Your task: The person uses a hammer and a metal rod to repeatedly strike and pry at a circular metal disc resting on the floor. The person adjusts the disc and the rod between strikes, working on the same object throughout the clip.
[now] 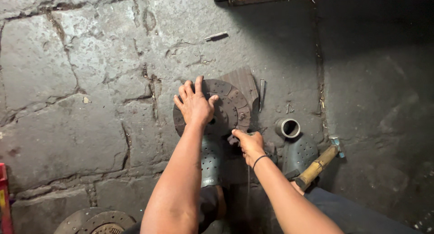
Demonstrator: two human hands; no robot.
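Nearest us, our right hand (249, 143) is closed around a small dark tool at the near edge of the round, rust-brown perforated clutch disc (228, 108), which lies flat on the cracked stone floor (81, 80). Farther on, our left hand (194, 105) lies open, fingers spread, pressing the disc. If the tool slips, it could strike those fingers; the wooden-handled hammer (318, 164), right, sits by our foot, a trip risk.

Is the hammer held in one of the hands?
No, the hammer lies on the floor, apart from the right hand.
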